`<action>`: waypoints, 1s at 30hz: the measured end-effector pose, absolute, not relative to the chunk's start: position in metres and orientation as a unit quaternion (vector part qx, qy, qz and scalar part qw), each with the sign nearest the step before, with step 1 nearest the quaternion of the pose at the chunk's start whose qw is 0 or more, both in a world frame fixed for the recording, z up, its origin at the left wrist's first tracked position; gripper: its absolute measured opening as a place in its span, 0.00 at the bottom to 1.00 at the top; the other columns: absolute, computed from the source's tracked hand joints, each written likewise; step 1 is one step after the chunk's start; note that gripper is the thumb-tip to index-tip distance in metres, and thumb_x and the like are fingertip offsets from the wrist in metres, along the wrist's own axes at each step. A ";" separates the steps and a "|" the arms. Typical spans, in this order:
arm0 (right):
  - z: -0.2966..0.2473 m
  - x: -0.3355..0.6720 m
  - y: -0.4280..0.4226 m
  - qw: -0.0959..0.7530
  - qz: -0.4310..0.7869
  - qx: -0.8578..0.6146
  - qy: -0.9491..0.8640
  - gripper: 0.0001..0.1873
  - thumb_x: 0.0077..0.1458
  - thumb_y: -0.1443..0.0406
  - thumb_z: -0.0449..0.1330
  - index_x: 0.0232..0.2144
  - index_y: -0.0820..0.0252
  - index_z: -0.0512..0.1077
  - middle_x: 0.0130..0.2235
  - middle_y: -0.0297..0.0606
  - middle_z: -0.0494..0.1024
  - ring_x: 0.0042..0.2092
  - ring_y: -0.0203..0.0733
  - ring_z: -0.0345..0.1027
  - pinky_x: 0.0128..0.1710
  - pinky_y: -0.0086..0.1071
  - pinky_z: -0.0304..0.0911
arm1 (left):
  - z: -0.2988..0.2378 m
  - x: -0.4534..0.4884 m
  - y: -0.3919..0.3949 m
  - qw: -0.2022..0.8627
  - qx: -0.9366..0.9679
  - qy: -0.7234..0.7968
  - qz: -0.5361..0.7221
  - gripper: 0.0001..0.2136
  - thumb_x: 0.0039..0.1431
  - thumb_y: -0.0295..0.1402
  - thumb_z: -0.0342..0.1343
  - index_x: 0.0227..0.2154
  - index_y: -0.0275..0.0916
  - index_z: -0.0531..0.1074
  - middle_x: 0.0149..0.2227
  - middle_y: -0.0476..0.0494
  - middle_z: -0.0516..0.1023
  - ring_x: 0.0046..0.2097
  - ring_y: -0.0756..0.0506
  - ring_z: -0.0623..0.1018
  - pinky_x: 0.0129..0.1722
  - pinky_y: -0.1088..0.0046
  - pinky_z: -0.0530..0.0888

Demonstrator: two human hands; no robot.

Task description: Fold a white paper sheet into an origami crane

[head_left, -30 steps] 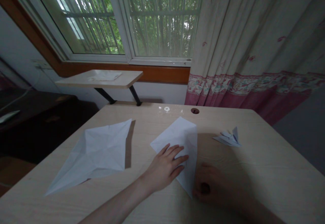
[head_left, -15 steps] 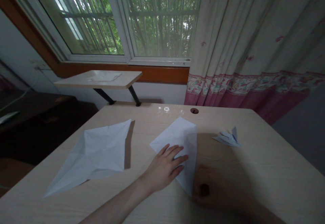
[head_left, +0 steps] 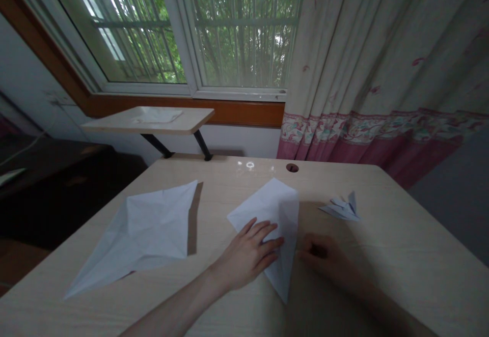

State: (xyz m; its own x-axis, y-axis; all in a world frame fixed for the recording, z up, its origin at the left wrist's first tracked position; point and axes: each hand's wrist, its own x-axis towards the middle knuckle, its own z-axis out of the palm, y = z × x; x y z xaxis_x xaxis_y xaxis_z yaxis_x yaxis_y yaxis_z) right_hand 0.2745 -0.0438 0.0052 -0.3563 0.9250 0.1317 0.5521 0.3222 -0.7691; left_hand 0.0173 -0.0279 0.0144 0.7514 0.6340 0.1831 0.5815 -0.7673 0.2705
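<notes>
A folded white paper triangle [head_left: 269, 209] lies on the wooden table [head_left: 401, 255] in front of me. My left hand [head_left: 250, 255] rests flat on the paper's near part, fingers stretched out and open. My right hand [head_left: 324, 258] sits in shadow just right of the paper's right-hand edge, fingers curled, with the fingertips at that edge; whether it grips anything is hidden by the dark.
A larger creased white sheet [head_left: 141, 230] lies unfolded to the left. A small folded paper figure [head_left: 342, 208] sits at the right. A cable hole [head_left: 292, 167] is at the table's far edge. A small side table [head_left: 151, 119], a window and a curtain stand behind.
My right hand has moved away from me along the paper's right edge, from its near tip to about its middle. The left hand has stayed on the paper.
</notes>
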 end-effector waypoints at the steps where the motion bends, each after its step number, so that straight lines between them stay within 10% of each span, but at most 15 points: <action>1: 0.005 0.277 -0.042 0.286 0.316 -0.489 -0.761 0.15 0.60 0.60 0.56 0.21 0.56 0.66 0.23 0.32 0.71 0.26 0.39 0.65 0.26 0.30 0.62 | 0.015 0.017 -0.028 0.102 0.930 0.325 0.135 0.16 0.72 0.38 0.49 0.59 0.47 0.70 0.64 0.41 0.67 0.66 0.37 0.66 0.65 0.47 0.62; 11: -0.020 0.283 -0.033 0.280 0.110 -0.507 -0.808 0.13 0.63 0.63 0.54 0.25 0.54 0.69 0.27 0.35 0.73 0.30 0.42 0.69 0.31 0.34 0.66 | 0.015 0.017 -0.028 0.108 0.930 0.321 0.140 0.15 0.72 0.38 0.49 0.58 0.46 0.71 0.64 0.41 0.68 0.65 0.37 0.67 0.65 0.47 0.62; 30: -0.011 0.267 -0.048 0.203 0.131 -0.447 -0.861 0.08 0.54 0.71 0.58 0.25 0.57 0.68 0.27 0.32 0.76 0.30 0.40 0.69 0.38 0.35 0.63 | 0.013 0.017 -0.026 0.120 0.926 0.325 0.148 0.15 0.72 0.33 0.50 0.57 0.47 0.71 0.63 0.41 0.69 0.64 0.38 0.68 0.65 0.47 0.63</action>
State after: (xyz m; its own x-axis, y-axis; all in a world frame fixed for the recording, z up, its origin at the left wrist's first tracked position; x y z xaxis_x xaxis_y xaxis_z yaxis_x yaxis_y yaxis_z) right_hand 0.2668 -0.0481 -0.0106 -0.5177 0.8233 0.2327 0.7169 0.5658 -0.4073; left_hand 0.0166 -0.0260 0.0134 0.7451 0.6376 0.1957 0.5670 -0.7601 0.3176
